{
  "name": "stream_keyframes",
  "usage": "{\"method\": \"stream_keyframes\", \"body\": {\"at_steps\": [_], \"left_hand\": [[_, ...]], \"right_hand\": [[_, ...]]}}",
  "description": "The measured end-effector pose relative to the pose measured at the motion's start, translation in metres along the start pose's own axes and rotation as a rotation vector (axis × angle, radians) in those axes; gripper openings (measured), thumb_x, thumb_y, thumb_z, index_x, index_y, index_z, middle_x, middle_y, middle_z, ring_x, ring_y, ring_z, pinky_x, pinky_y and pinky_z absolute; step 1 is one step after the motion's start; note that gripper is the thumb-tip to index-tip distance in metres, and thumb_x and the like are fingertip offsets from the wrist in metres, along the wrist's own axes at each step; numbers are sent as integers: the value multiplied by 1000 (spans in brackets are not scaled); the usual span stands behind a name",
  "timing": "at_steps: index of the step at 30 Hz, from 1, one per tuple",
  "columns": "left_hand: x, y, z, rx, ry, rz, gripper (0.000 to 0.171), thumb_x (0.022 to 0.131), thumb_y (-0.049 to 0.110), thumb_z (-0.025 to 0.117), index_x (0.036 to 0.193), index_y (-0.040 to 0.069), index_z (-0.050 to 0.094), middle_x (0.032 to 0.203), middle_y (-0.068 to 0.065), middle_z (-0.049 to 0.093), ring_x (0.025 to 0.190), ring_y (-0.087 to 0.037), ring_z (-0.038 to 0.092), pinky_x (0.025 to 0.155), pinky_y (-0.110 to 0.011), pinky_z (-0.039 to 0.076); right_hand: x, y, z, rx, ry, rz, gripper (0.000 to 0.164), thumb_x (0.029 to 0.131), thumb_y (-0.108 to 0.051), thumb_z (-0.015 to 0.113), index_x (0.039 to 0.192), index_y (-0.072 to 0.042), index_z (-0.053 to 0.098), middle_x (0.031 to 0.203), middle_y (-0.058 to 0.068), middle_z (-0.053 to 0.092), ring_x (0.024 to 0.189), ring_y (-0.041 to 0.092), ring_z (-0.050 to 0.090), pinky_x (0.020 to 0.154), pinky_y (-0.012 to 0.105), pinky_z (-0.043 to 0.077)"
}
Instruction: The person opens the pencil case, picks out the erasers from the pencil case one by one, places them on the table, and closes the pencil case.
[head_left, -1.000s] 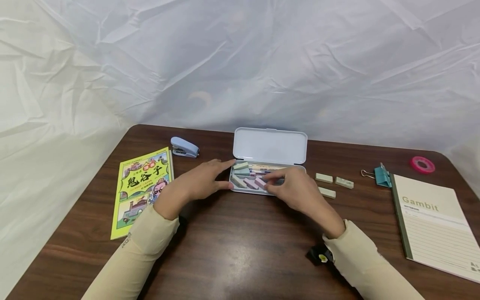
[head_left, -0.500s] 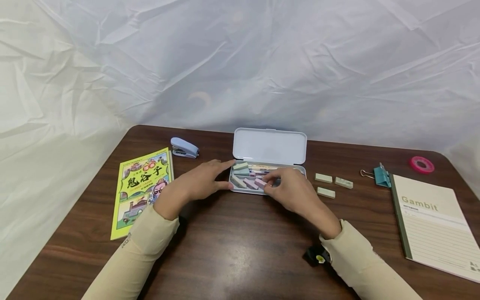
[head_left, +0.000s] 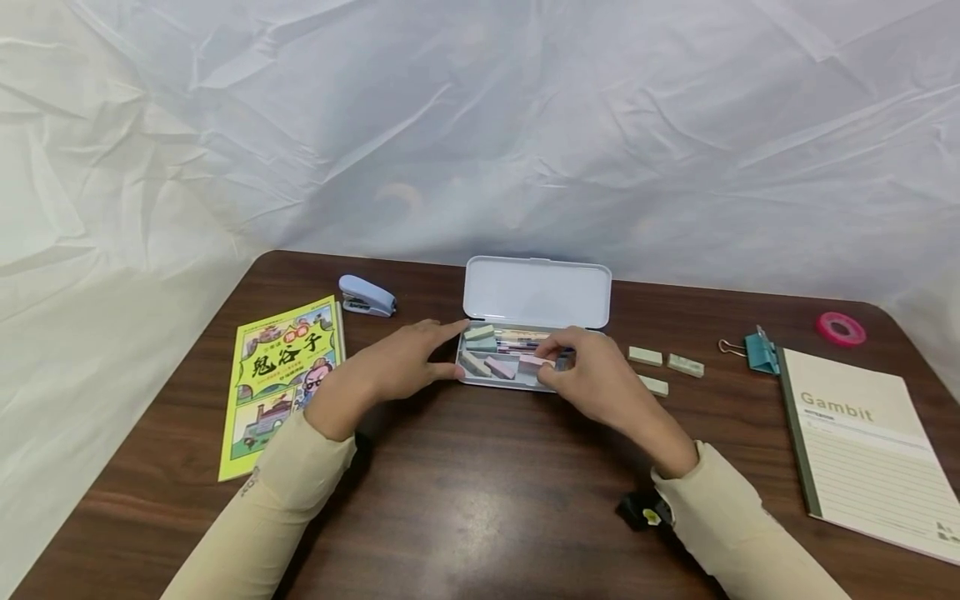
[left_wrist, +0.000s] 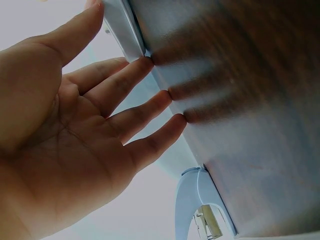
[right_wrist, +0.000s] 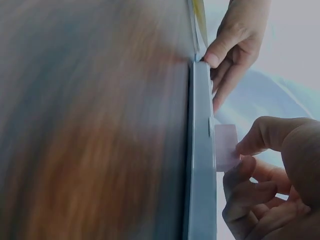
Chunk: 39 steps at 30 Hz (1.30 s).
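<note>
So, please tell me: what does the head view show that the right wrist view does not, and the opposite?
Only the head view shows the stapler, the notebook, the binder clip, the pink tape and the loose pale green erasers.

Only the right wrist view shows the right hand from its palm side, with fingers curled below the thumb.

Both show that hand pinching a pink eraser, the left hand at the pencil case, and the table.
</note>
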<state>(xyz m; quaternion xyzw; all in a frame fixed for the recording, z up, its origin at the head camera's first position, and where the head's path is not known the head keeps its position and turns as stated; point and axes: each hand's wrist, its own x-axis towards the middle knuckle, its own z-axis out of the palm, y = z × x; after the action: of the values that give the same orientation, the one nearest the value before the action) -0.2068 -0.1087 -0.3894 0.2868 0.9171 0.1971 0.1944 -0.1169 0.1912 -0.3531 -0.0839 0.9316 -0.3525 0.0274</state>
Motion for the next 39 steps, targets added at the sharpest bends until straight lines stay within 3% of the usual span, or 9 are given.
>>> {"method": "stream_keyframes", "body": {"at_steps": [5, 11, 15, 16, 18, 23, 31, 35, 39], "left_hand": [[-6, 8, -4, -5, 9, 4, 84, 112, 59, 70, 182, 29, 35, 181, -23, 46, 172, -47, 39, 136, -69, 38], [-11, 19, -11, -1, -13, -5, 81, 114, 57, 67, 182, 27, 35, 181, -25, 45, 172, -48, 37, 137, -69, 36], [-6, 7, -3, 14, 9, 15, 84, 112, 65, 65, 182, 31, 34, 181, -23, 45, 172, -48, 37, 136, -69, 38], [-9, 12, -6, 9, 4, 10, 83, 113, 61, 66, 182, 29, 34, 181, -24, 44, 173, -48, 36, 137, -69, 37], [-2, 0, 1, 16, 15, 17, 86, 111, 65, 66, 183, 32, 33, 182, -24, 44, 172, -49, 38, 135, -70, 38], [-4, 3, -1, -2, 7, 3, 86, 112, 60, 69, 183, 31, 32, 182, -24, 42, 171, -49, 38, 133, -71, 39], [-3, -2, 0, -16, 11, -8, 84, 111, 61, 69, 182, 34, 34, 183, -21, 43, 172, -46, 38, 135, -70, 38], [-5, 2, -1, 6, 9, 0, 83, 113, 61, 67, 182, 31, 34, 182, -23, 44, 171, -48, 40, 134, -70, 40], [-16, 22, -13, -8, -16, -10, 80, 115, 53, 67, 182, 26, 35, 181, -26, 43, 172, -50, 37, 136, -70, 38]], "right_hand": [[-10, 8, -13, -6, 5, 36, 21, 103, -9, 72, 120, -8, 85, 108, 11, 75, 73, 17, 56, 67, 32, 46], [-26, 26, -33, -35, 29, 62, 20, 106, -10, 72, 123, -7, 83, 120, 15, 73, 72, 17, 54, 60, 29, 42], [-36, 40, -48, -74, 69, 95, 20, 105, -8, 72, 122, -8, 83, 122, 17, 73, 76, 17, 56, 60, 27, 41], [-38, 44, -52, -81, 79, 105, 20, 104, -7, 73, 122, -8, 83, 121, 17, 73, 77, 17, 57, 60, 27, 42], [-44, 53, -58, -102, 96, 122, 19, 105, -8, 75, 122, -7, 83, 119, 17, 73, 79, 18, 58, 60, 27, 42], [-59, 76, -73, -168, 126, 153, 20, 106, -11, 78, 124, -4, 82, 118, 22, 76, 82, 20, 61, 61, 28, 43], [-80, 105, -92, -219, 166, 177, 19, 105, -9, 79, 122, -2, 83, 100, 17, 81, 70, 5, 54, 57, 29, 40], [-84, 110, -97, -234, 157, 199, 20, 107, -10, 78, 124, -1, 82, 95, 15, 81, 69, 6, 54, 56, 29, 40], [-85, 112, -98, -249, 126, 231, 22, 108, -12, 77, 127, -1, 81, 75, 4, 72, 62, 11, 49, 55, 30, 38]]}}
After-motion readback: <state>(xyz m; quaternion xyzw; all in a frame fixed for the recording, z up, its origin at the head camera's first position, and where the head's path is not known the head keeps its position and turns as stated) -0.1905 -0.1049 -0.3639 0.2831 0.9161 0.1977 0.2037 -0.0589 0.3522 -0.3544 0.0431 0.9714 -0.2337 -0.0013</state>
